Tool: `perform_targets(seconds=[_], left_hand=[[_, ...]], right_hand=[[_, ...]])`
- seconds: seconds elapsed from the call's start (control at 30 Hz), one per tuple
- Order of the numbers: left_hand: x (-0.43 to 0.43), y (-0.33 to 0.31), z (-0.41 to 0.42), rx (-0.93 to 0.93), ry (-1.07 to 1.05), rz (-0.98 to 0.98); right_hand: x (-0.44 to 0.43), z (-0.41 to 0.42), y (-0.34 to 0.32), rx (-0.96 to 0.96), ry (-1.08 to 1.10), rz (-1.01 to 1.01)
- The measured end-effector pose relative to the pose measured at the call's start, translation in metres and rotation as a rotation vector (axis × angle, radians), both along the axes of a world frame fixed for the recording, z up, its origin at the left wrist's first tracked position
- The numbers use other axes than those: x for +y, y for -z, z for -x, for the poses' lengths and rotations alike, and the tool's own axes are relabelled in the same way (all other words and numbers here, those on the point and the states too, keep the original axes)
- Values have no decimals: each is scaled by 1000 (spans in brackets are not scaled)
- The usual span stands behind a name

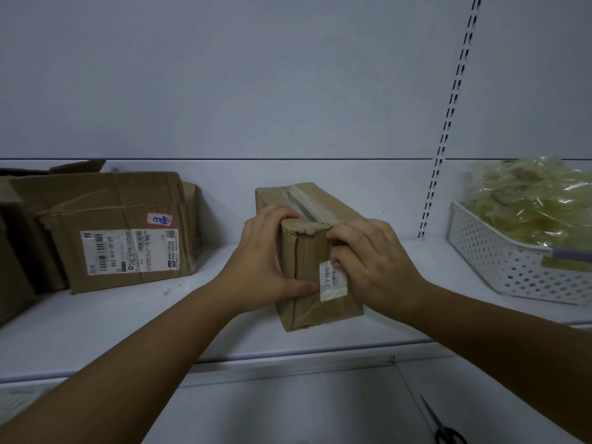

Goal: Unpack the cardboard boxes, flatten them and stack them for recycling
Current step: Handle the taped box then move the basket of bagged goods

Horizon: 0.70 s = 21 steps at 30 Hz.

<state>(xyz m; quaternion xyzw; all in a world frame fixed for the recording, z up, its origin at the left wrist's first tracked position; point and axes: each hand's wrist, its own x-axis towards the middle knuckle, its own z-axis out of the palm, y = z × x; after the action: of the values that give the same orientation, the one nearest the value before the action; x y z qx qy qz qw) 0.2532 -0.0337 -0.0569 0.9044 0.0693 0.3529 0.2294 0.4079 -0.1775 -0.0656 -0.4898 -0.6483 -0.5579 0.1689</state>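
Narrow box [307, 251]: brown cardboard, upright on the white shelf [192, 315], its short end facing me; everything below is placed from it.
Tape [304, 206]: a grey strip running along the top of the narrow box, front to back.
Small label [333, 280]: white, on the near face of the narrow box, towards its right edge.
My left hand [262, 261]: gripping the narrow box at its left side, fingers curled over the top front edge, thumb lying across the near face.
My right hand [378, 261]: gripping the narrow box at its top right corner, fingertips curled onto the near face just above the small label.
Crumpled box [121, 232]: well to the left of the narrow box, on the same shelf, with a shipping label on its front.
White basket [499, 261]: well to the right of the narrow box, perforated, heaped with clear plastic bags [528, 200].
Scissors [443, 427]: below the narrow box and to its right, on a lower surface.
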Motion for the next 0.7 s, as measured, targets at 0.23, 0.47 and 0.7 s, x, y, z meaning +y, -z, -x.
perform_targets(seconds=[0.23,0.47,0.7], left_hand=[[0,0,0,3,-16,-9],[1,0,1,-6,-4,-16],[1,1,-1,-5,-10,-18]], right_hand=[[-4,5,-23,230,-135,77],[-14,-10,-32,392,-65,406],[-6,-13,-37,447,-70,427]])
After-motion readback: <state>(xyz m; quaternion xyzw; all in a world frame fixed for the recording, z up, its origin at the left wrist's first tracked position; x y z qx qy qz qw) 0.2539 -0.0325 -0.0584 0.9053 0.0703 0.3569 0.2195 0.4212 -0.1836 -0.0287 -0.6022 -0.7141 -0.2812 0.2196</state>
